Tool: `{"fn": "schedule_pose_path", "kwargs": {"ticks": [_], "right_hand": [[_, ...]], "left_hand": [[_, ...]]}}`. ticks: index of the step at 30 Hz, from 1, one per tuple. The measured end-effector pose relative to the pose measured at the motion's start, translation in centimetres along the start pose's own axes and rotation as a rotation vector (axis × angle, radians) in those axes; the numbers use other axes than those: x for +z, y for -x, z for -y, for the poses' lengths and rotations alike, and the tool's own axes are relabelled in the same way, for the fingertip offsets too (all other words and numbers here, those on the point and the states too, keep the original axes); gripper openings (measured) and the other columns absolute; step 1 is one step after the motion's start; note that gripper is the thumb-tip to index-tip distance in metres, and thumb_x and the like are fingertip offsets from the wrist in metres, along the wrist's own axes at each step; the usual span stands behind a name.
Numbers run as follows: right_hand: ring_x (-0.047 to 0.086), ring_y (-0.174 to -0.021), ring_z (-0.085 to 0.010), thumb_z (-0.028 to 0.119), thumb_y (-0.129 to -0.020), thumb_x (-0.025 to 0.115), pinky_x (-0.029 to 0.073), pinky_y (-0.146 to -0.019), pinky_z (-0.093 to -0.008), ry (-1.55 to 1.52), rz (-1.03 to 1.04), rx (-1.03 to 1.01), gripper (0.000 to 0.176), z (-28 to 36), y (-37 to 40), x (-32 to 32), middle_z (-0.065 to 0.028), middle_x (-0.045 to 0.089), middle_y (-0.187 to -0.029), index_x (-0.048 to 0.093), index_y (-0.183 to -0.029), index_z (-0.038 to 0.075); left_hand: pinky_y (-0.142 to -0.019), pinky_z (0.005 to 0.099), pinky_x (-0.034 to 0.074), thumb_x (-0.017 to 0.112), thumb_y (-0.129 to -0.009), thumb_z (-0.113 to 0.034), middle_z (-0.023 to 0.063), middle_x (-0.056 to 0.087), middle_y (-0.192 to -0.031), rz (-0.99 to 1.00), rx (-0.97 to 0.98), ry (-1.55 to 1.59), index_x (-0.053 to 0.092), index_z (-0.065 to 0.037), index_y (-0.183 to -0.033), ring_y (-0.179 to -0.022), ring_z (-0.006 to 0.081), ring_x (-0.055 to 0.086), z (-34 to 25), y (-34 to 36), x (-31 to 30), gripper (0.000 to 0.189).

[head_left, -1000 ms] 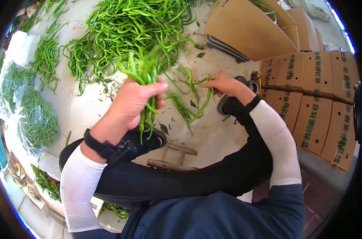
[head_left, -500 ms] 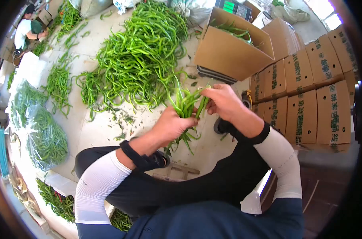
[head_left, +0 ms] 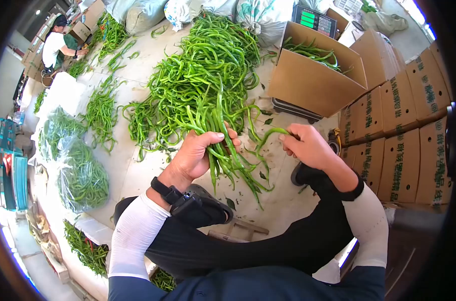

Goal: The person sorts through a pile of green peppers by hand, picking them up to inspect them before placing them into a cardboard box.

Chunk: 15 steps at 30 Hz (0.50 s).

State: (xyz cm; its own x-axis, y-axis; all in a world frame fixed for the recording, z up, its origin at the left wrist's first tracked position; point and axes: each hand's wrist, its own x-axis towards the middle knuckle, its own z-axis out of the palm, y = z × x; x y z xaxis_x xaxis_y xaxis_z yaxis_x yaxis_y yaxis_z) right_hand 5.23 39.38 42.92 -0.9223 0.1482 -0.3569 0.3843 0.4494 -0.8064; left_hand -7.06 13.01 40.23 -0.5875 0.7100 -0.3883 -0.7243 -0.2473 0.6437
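Observation:
My left hand (head_left: pixel 193 154) is wrapped round a bunch of long green chili peppers (head_left: pixel 213 120), its thumb pressed across them and their ends hanging below the fist. To the right, my right hand (head_left: pixel 308 145) pinches the end of a single curved green chili pepper (head_left: pixel 274 132) between thumb and fingers. That pepper reaches back toward the bunch. Just beyond my hands, a large heap of green chili peppers (head_left: pixel 208 60) lies on the pale floor.
An open cardboard box (head_left: pixel 315 83) holding peppers stands on a scale (head_left: pixel 293 109), with its display (head_left: pixel 314 21) behind. Printed cartons (head_left: pixel 398 160) are stacked at right. Bagged peppers (head_left: pixel 82 175) lie at left. Another person (head_left: pixel 57 45) crouches at the far left.
My right hand has moved away from the bunch, drawing a pepper out to the right. My left hand has turned, its thumb now over the bunch. The whole view has shifted somewhat.

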Motion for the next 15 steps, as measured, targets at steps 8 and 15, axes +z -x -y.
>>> {"fn": "schedule_pose_path", "kwargs": {"ticks": [8, 15], "right_hand": [[0.062, -0.073, -0.0123, 0.011, -0.103, 0.049, 0.053, -0.068, -0.0291, -0.341, 0.107, -0.071, 0.022, 0.2, 1.9, -0.9, -0.0048, 0.065, -0.081, 0.064, -0.111, -0.004], [0.062, -0.073, -0.015, 0.009, -0.103, 0.049, 0.053, -0.068, -0.0304, -0.429, 0.056, -0.121, 0.027, -0.2, 1.8, -2.1, -0.0077, 0.066, -0.083, 0.061, -0.122, -0.005]], "left_hand": [[-0.086, 0.0459, 0.058, 0.065, -0.089, -0.005, 0.0154, 0.069, -0.105, 0.002, -0.009, -0.113, 0.059, -0.001, -0.117, -0.098, 0.0333, 0.07, -0.1, -0.9, 0.0, 0.029], [-0.081, 0.0411, 0.059, 0.065, -0.089, -0.005, 0.0168, 0.07, -0.105, -0.074, 0.009, -0.159, 0.061, 0.003, -0.116, -0.097, 0.0324, 0.071, -0.1, -0.6, 0.5, 0.028]]}}
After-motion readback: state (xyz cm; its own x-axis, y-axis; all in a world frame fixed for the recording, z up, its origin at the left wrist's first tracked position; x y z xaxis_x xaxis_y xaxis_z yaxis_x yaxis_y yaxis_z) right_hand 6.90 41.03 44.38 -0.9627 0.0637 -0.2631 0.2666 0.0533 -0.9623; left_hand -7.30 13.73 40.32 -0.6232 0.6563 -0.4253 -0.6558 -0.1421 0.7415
